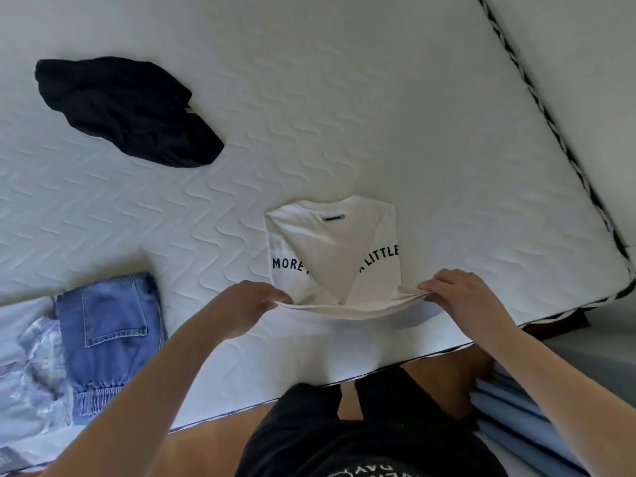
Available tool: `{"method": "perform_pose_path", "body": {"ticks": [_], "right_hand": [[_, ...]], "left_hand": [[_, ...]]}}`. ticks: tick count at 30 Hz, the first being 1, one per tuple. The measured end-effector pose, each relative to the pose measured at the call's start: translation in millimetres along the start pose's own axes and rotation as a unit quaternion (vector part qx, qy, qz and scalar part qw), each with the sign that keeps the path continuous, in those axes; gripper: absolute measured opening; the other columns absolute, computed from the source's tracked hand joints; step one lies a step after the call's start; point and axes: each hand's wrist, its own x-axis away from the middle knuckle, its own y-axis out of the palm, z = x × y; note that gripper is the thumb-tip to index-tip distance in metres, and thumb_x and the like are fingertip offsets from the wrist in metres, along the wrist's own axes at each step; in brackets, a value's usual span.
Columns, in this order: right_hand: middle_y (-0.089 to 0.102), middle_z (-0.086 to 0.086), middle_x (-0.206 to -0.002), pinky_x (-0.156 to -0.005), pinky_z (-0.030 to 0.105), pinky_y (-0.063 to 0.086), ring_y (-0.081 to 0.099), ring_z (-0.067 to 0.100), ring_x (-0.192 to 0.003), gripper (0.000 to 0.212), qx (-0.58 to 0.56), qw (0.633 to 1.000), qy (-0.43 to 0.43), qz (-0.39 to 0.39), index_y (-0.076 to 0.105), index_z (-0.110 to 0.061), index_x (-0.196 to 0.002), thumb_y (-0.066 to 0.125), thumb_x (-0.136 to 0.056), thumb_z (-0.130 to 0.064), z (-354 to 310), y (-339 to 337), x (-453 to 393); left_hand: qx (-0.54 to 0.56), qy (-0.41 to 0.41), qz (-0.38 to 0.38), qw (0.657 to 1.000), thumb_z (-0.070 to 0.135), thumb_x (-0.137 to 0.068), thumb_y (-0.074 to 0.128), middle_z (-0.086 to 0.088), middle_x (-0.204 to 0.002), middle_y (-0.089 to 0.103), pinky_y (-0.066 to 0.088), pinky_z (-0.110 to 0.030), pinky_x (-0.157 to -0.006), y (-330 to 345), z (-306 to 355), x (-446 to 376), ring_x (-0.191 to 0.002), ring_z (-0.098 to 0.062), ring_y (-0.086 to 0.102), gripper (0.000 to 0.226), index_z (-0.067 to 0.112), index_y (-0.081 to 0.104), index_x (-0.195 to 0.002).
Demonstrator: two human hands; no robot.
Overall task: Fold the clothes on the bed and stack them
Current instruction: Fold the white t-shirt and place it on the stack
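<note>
Left hand (253,301) and right hand (457,292) pinching near edge of white shirt (330,246); black clothes (127,108) far left.

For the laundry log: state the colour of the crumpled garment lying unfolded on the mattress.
Black, seen in the head view.

White quilted mattress (309,98) with wavy stitching, edged in black-and-white piping (537,98). Beyond the far edge, pale plain wall (585,46). Brown wooden floor (213,442) below the near edge. Pale blue pleated fabric (516,414) at lower right. Soft, even daylight.
</note>
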Motion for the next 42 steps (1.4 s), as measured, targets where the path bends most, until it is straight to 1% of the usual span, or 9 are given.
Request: {"method": "perform_pose_path", "body": {"ticks": [6,8,12,16,25,29,35,37,42], "right_hand": [[0.070,0.008,-0.093,-0.076,0.038,0.046,0.062,0.031,-0.084,0.015,-0.077,0.994,0.015,-0.082,0.076,-0.007,-0.100,0.073,-0.085,-0.009,41.0,11.1,-83.9],[0.070,0.006,-0.098,-0.081,0.031,0.042,0.062,0.027,-0.092,0.018,-0.126,0.983,0.050,-0.122,0.074,-0.007,-0.105,0.070,-0.089,-0.013,59.9,20.5,-117.5],[0.065,-0.009,-0.093,-0.071,0.011,0.035,0.062,0.015,-0.092,0.020,-0.172,0.964,0.105,-0.175,0.073,-0.015,-0.109,0.070,-0.090,-0.017,96.7,44.8,-171.1],[0.065,-0.008,-0.096,-0.074,0.023,0.036,0.060,0.012,-0.092,0.019,-0.186,0.955,0.129,-0.189,0.070,-0.017,-0.111,0.067,-0.093,-0.019,127.7,69.1,-216.6],[0.070,0.001,-0.112,-0.081,0.024,0.039,0.063,0.017,-0.102,0.025,-0.183,0.957,0.161,-0.156,0.069,-0.012,-0.117,0.066,-0.093,-0.016,166.9,151.3,-268.9],[0.071,0.002,-0.108,-0.074,0.023,0.035,0.062,0.016,-0.095,0.022,-0.181,0.959,0.175,-0.133,0.071,-0.014,-0.114,0.065,-0.093,-0.018,175.0,179.3,-283.3],[0.071,0.005,-0.108,-0.075,0.027,0.035,0.061,0.025,-0.100,0.022,-0.133,0.967,0.187,-0.111,0.069,-0.014,-0.114,0.062,-0.095,-0.019,179.5,197.9,-294.4],[0.069,0.007,-0.115,-0.084,0.032,0.040,0.059,0.028,-0.109,0.026,-0.090,0.970,0.190,-0.124,0.067,-0.015,-0.120,0.059,-0.096,-0.021,180.2,202.7,-296.9],[0.053,0.007,-0.132,-0.102,0.040,0.034,0.045,0.031,-0.124,0.055,-0.041,0.957,0.185,-0.218,0.050,-0.022,-0.135,0.066,-0.087,-0.044,179.2,211.5,-305.0]], "left_hand": [[0.011,-0.014,-0.037,0.999,0.015,-0.104,0.042,0.022,-0.112,0.056,0.035,-0.019,-0.090,-40.6,-21.7,-72.6,-0.110,-0.004,0.051,0.039,0.042,0.064,-0.123],[0.012,-0.017,-0.046,0.999,0.014,-0.104,0.042,0.023,-0.111,0.055,0.035,-0.019,-0.090,-52.8,-31.3,-99.2,-0.113,-0.005,0.052,0.041,0.044,0.065,-0.121],[-0.007,-0.015,-0.073,0.997,0.016,-0.105,0.040,0.015,-0.129,0.059,0.041,-0.027,-0.099,-75.2,-50.0,-158.8,-0.118,-0.006,0.052,0.041,0.046,0.064,-0.118],[-0.013,-0.034,-0.058,0.998,0.019,-0.104,0.043,0.013,-0.139,0.055,0.035,-0.023,-0.095,-81.6,-73.8,-214.9,-0.120,-0.005,0.049,0.036,0.039,0.061,-0.127],[-0.017,-0.093,-0.046,0.994,0.022,-0.105,0.039,0.002,-0.144,0.051,0.036,-0.028,-0.093,-58.4,-125.7,-302.9,-0.127,-0.020,0.049,0.040,0.042,0.050,-0.138],[-0.012,-0.099,-0.035,0.994,0.021,-0.104,0.041,0.001,-0.141,0.054,0.035,-0.027,-0.092,-51.3,-146.9,-323.1,-0.126,-0.020,0.050,0.039,0.040,0.052,-0.136],[-0.023,-0.104,0.026,0.994,0.020,-0.102,0.046,-0.005,-0.120,0.065,0.037,-0.028,-0.078,-35.5,-156.6,-341.3,-0.098,-0.018,0.056,0.030,0.025,0.058,-0.130],[-0.026,-0.118,0.064,0.991,0.024,-0.100,0.051,-0.003,-0.113,0.067,0.038,-0.028,-0.075,-31.0,-157.1,-342.9,-0.092,-0.016,0.054,0.025,0.023,0.061,-0.123],[-0.070,-0.141,0.085,0.984,0.025,-0.094,0.058,-0.005,-0.118,0.057,0.045,-0.041,-0.094,-22.2,-153.2,-351.2,-0.114,-0.027,0.053,0.029,0.016,0.060,-0.121]]}}
